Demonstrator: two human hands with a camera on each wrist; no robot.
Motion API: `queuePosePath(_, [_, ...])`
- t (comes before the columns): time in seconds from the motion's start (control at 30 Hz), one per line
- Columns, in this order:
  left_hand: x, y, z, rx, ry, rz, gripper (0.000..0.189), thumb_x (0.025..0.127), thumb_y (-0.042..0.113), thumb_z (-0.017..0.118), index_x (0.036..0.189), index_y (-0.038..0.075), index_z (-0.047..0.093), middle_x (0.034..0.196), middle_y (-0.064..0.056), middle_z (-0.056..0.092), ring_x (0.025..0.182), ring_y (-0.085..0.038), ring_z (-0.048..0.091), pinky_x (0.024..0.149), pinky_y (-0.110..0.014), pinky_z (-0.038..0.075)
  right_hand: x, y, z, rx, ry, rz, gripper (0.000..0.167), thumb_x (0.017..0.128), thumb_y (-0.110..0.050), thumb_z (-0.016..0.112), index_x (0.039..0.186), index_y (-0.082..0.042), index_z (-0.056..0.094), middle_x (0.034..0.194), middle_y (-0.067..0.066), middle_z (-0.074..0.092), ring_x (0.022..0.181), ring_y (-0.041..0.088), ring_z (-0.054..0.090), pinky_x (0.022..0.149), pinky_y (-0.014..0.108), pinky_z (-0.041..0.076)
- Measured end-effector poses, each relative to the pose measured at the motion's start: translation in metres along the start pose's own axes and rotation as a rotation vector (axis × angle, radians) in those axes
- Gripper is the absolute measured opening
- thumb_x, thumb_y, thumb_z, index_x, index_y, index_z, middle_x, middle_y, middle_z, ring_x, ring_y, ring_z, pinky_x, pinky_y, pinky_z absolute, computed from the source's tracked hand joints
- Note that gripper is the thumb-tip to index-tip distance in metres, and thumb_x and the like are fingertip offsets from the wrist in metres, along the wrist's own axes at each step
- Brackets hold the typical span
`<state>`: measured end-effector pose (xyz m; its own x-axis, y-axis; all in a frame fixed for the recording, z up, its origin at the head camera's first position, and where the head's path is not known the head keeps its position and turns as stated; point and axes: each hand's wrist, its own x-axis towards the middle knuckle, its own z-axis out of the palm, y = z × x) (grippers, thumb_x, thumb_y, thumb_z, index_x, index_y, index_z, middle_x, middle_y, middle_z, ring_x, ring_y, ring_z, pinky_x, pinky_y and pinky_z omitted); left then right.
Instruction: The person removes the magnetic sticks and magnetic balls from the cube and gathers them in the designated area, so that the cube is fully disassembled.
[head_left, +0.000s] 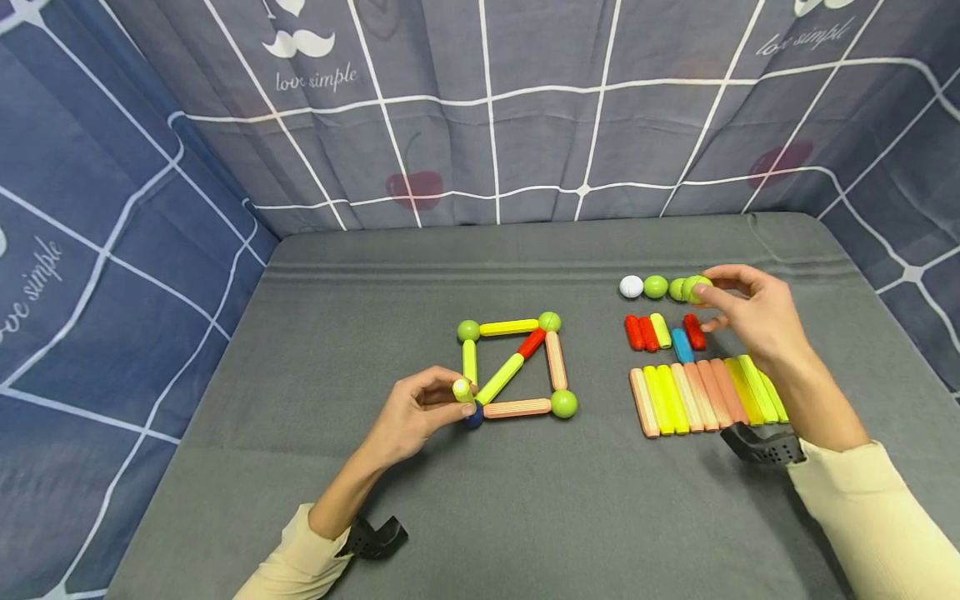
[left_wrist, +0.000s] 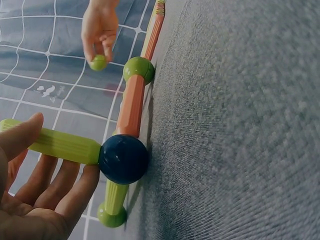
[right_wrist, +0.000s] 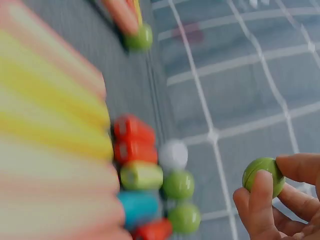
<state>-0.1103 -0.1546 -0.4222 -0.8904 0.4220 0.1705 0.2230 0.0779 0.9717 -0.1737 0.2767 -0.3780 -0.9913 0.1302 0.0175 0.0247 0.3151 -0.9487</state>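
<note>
Fingers on either side are curled onto a piece each. On the grey cloth (head_left: 525,517) lies our square frame (head_left: 517,408) of coloured rods and balls, braced corner to corner. We would do well to keep the upright, ribbed yellow-green plastic rod (left_wrist: 65,145) seated on the glossy dark blue ball (left_wrist: 124,159) at the frame's near-left corner, without tugging that corner. Our left hand (head_left: 411,417) pinches this rod, thumb opposite fingers; our right hand (head_left: 761,312), its fingertips a ball's width apart, grips a shiny green ball (right_wrist: 264,165), well apart from the frame.
</note>
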Motion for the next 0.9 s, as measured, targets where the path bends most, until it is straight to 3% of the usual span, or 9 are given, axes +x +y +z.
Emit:
queuePosePath(0.23, [0.001,0.000,0.000,0.001,0.004,-0.008,0.024,0.085,-0.005,0.074,0.108,-0.002,0.066,0.104,-0.018,0.068,0.097,-0.028,0.068,0.080,-0.034,0.056,0.042,0.031,-0.025,-0.165,0.058,0.074,0.038,0.096,-0.026,0.066,0.123,-0.002,0.055,0.096,-0.010,0.056,0.077,0.004,0.063,0.062,0.031,0.057])
queuePosePath(0.37, [0.001,0.000,0.000,0.000,0.007,-0.014,0.025,0.085,-0.005,0.074,0.108,-0.003,0.066,0.103,-0.017,0.068,0.097,-0.030,0.068,0.080,-0.033,0.056,0.060,0.048,-0.031,-0.226,0.050,0.130,0.047,0.095,-0.024,0.068,0.130,0.003,0.052,0.101,0.002,0.054,0.071,0.009,0.062,0.059,0.033,0.057])
queuePosePath(0.53, [0.001,-0.001,0.000,-0.010,0.001,-0.022,0.025,0.085,-0.005,0.074,0.109,-0.004,0.066,0.105,-0.020,0.068,0.098,-0.027,0.069,0.080,-0.034,0.056,0.064,0.050,-0.030,-0.299,0.000,0.189,0.052,0.097,-0.015,0.064,0.136,0.013,0.044,0.109,0.019,0.051,0.061,0.010,0.061,0.057,0.029,0.056])
queuePosePath(0.63, [0.001,0.000,0.000,-0.005,0.000,-0.016,0.025,0.085,-0.005,0.074,0.109,-0.004,0.066,0.105,-0.019,0.068,0.098,-0.027,0.069,0.080,-0.034,0.056,0.063,0.049,-0.028,-0.346,-0.045,0.186,0.051,0.098,-0.014,0.061,0.136,0.014,0.043,0.118,0.025,0.048,0.064,0.008,0.061,0.060,0.028,0.056])
queuePosePath(0.9, [0.002,-0.001,-0.001,-0.002,-0.014,-0.022,0.028,0.085,-0.006,0.073,0.112,-0.004,0.065,0.106,-0.022,0.068,0.099,-0.030,0.068,0.080,-0.033,0.056,0.063,0.049,-0.023,-0.377,-0.072,0.180,0.047,0.098,-0.014,0.062,0.134,0.011,0.047,0.126,0.029,0.048,0.074,0.012,0.058,0.061,0.027,0.055])
